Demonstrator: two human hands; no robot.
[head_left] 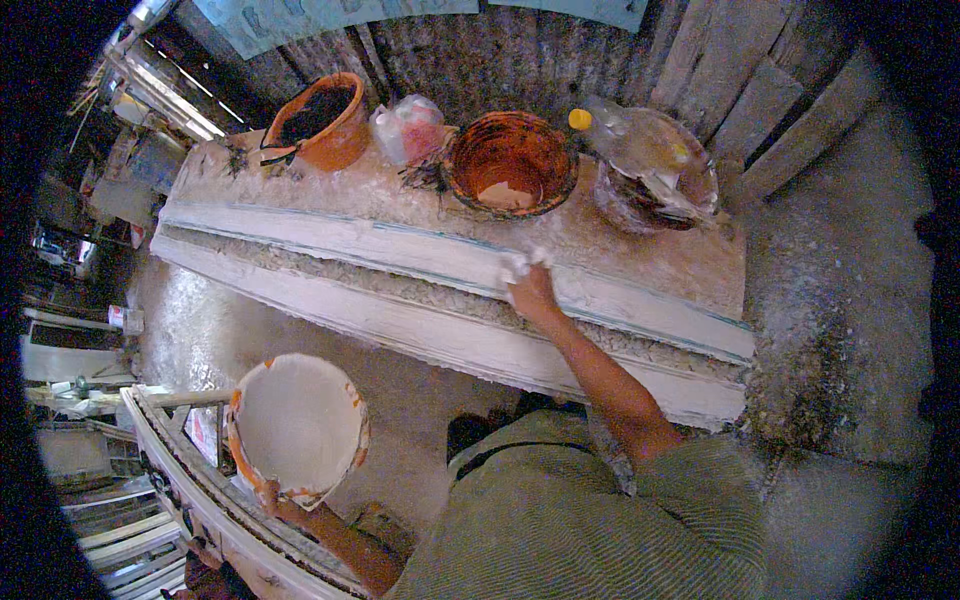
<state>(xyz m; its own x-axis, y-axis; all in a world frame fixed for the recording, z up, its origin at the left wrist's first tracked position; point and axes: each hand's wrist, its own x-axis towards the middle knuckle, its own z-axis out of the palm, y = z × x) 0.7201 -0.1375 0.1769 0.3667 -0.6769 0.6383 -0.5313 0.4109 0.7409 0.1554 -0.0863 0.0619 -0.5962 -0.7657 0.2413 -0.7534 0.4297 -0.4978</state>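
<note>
My left hand point(283, 500) grips the near rim of an orange bucket point(240, 440) that is tilted toward me. A smooth whitish, plaster-like mix point(300, 420) fills the bucket's round mouth. Over the long white moulding point(400, 245) on the bench, my right hand point(530, 285) is closed, its fingers coated in white. Whether a lump of the mix is inside those fingers cannot be made out. The moulding has two pale bands with a rough grey channel point(390, 285) between them, running from far left to near right.
Behind the moulding stand an orange pot point(335, 125), a clear plastic bag point(408, 130), a stained orange bucket point(512, 165) and a basin point(650, 180) holding a yellow-capped bottle point(600, 118). A curved frame point(200, 500) lies at lower left. Boards point(760, 100) lean at right.
</note>
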